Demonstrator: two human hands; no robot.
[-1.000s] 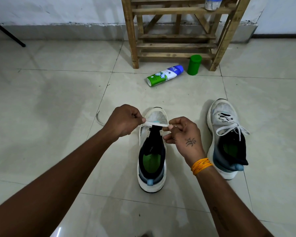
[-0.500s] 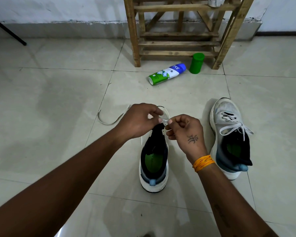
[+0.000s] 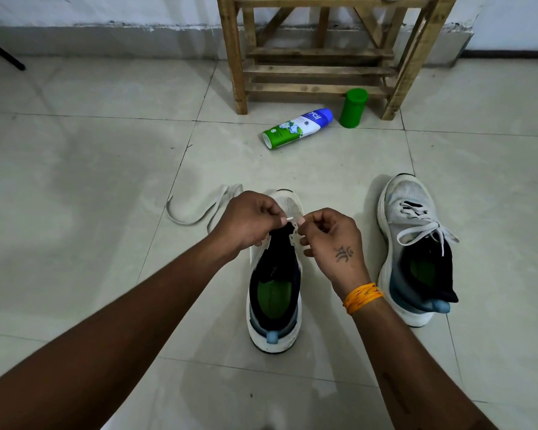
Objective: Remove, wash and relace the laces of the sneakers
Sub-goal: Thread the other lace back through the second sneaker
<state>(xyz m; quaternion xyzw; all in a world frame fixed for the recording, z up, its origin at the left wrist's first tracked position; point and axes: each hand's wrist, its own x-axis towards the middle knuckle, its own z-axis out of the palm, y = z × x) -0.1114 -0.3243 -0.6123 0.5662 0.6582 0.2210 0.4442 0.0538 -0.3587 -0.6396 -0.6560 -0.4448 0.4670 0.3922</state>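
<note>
A white sneaker [image 3: 275, 293] with a dark lining and green insole stands on the tiled floor in front of me, toe pointing away. My left hand [image 3: 249, 220] pinches the white tip of its loose lace [image 3: 196, 209] just above the front eyelets. The rest of that lace trails in a loop on the floor to the left. My right hand [image 3: 330, 235] pinches the sneaker's right eyelet edge, close to the lace tip. A second white sneaker [image 3: 413, 243] stands to the right, its lace threaded and loosely tied.
A green, white and blue spray can [image 3: 297, 127] lies on the floor beyond the sneakers, with a green cap [image 3: 353, 107] upright beside it. A wooden rack [image 3: 320, 54] stands against the back wall. A black rod [image 3: 2, 52] slants at the far left.
The lace was stretched between both hands over the toe. Now my hands have come together at the front eyelets, and more lace lies looped on the floor at the left.
</note>
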